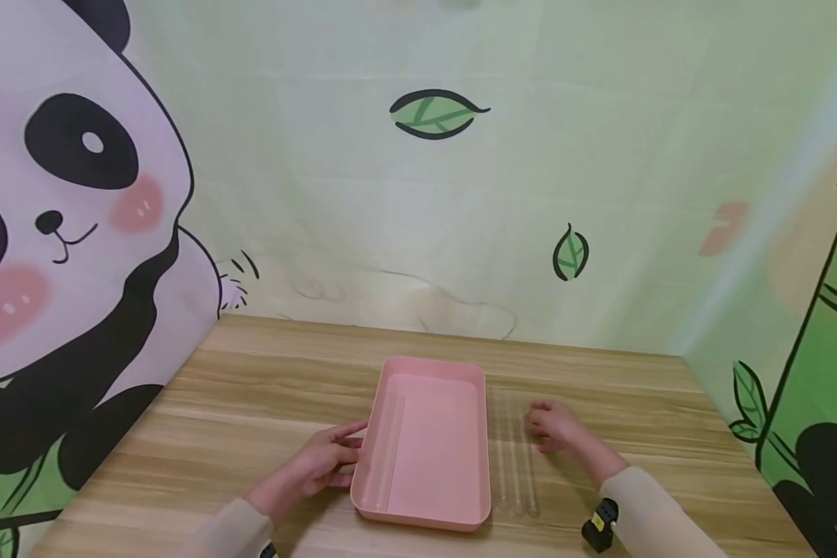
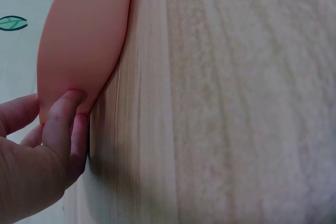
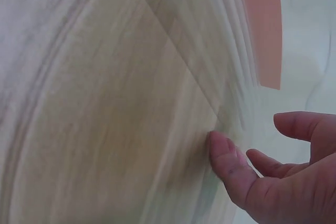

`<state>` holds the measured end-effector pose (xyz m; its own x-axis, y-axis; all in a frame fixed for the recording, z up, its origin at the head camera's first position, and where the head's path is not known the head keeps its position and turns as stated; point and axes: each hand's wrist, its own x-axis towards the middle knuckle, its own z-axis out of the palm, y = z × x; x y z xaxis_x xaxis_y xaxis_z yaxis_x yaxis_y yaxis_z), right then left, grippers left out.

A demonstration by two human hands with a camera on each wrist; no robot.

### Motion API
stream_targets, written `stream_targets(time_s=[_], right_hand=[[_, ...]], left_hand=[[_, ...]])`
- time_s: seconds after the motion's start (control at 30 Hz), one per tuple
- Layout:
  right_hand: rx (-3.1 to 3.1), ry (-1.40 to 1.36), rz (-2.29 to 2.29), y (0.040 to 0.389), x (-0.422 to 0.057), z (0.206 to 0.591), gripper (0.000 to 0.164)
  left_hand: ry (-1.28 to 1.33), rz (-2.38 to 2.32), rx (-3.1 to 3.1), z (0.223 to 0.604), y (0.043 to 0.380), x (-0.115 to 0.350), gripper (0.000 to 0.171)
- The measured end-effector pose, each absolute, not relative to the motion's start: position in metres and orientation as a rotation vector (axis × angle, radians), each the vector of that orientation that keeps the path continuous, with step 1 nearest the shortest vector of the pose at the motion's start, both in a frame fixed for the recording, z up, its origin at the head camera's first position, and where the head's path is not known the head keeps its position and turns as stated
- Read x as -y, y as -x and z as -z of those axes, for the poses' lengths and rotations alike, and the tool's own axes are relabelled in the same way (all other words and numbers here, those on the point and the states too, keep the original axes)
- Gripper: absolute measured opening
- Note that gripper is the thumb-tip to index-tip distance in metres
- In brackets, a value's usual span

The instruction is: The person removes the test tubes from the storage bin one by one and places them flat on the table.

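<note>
A pink rectangular tray (image 1: pixel 441 457) lies on the wooden table. Against its left wall my left hand (image 1: pixel 322 462) rests with spread fingers; the left wrist view has these fingertips (image 2: pixel 77 96) touching the tray's outer side. Slim clear tubes (image 1: pixel 388 457) lie lengthwise along the left inside of the tray; their exact number is hard to tell. Three more clear tubes (image 1: pixel 518 473) with rounded near ends lie side by side on the table, right of the tray. Beside the rightmost one is my right hand (image 1: pixel 559 425), its fingers loosely bent and holding nothing; the right wrist view shows thumb and fingers apart.
The wooden table (image 1: pixel 265 372) extends to both sides of the tray. Behind it hangs a pale green cloth backdrop (image 1: pixel 321 155) printed with a panda and leaves. Its lower part meets the table's far edge.
</note>
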<state>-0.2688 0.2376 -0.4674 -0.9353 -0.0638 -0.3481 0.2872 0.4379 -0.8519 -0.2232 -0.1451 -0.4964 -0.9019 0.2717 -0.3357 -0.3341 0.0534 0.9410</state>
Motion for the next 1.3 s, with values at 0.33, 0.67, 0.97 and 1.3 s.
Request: stream_targets(time_s=[0.33,0.67,0.97,1.3], right_hand=[[-2.401,-0.164,1.435,0.266,-0.239,0.448,0.056],[-2.244,-0.121,1.667,0.26,-0.22,0.421,0.056],[-2.114,-0.034,1.775,0.256,-0.191,0.408,0.055],[-2.056,0.0,1.793,0.258,-0.163,0.404,0.049]], left_hand=[[0.07,-1.903,-1.919,0.497,0.224,0.146,0.066],[0.057,-1.91,-1.916,0.497,0.223,0.146,0.067],[0.073,-1.911,-1.915,0.496,0.223,0.144,0.066],[0.094,-1.902,-1.932,0.497,0.224,0.144,0.065]])
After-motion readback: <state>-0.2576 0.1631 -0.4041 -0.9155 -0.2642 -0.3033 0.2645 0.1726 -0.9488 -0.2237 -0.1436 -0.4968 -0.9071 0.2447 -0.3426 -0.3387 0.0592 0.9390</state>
